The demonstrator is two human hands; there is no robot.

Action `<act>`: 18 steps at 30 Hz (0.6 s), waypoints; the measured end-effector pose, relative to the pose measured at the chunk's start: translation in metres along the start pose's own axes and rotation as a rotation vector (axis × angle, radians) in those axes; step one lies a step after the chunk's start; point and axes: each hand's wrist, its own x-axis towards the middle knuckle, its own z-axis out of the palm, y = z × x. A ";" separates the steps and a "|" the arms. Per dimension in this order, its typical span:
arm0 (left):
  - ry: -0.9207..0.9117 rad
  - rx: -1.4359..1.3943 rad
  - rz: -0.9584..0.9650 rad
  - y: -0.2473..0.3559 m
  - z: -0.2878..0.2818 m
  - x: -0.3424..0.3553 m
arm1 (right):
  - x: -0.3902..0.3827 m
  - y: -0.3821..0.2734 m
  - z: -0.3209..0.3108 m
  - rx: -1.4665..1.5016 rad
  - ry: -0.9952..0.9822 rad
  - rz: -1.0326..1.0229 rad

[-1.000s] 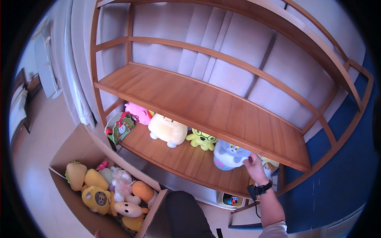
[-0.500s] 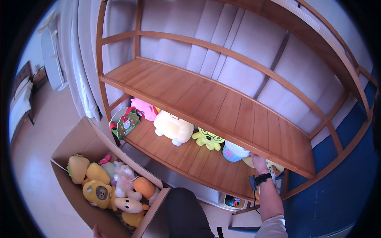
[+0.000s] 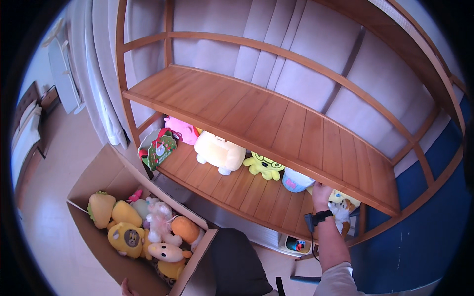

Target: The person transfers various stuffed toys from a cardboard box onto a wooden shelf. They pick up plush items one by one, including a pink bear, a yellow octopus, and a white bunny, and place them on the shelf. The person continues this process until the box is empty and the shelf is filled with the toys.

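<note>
While the left hand (image 3: 127,287) barely showed at the near edge of the cardboard box (image 3: 98,172) of plush toys, its grip impossible to judge, the right hand (image 3: 321,193) reached under the upper shelf, fingers against the pale blue plush toy (image 3: 295,180) on the lower shelf (image 3: 237,190); whether they held it was hidden. Judged as mid-placement. Far left leaned a green, red-trimmed card (image 3: 159,149).

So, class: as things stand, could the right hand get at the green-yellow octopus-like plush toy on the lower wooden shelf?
Probably yes: the right hand is already under the upper shelf, and only the pale blue plush sits between it and the octopus-like toy.
</note>
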 end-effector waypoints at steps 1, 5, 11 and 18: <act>0.011 -0.010 -0.005 -0.006 0.001 0.000 | -0.003 -0.016 -0.003 0.001 -0.014 0.071; 0.009 -0.019 -0.013 -0.004 0.003 0.002 | -0.003 -0.025 -0.012 0.020 0.024 0.053; 0.014 -0.013 -0.011 -0.002 0.001 -0.001 | -0.008 -0.006 -0.007 0.275 -0.004 0.074; 0.001 -0.001 0.002 -0.008 0.001 0.000 | -0.015 -0.022 -0.018 0.295 -0.040 -0.072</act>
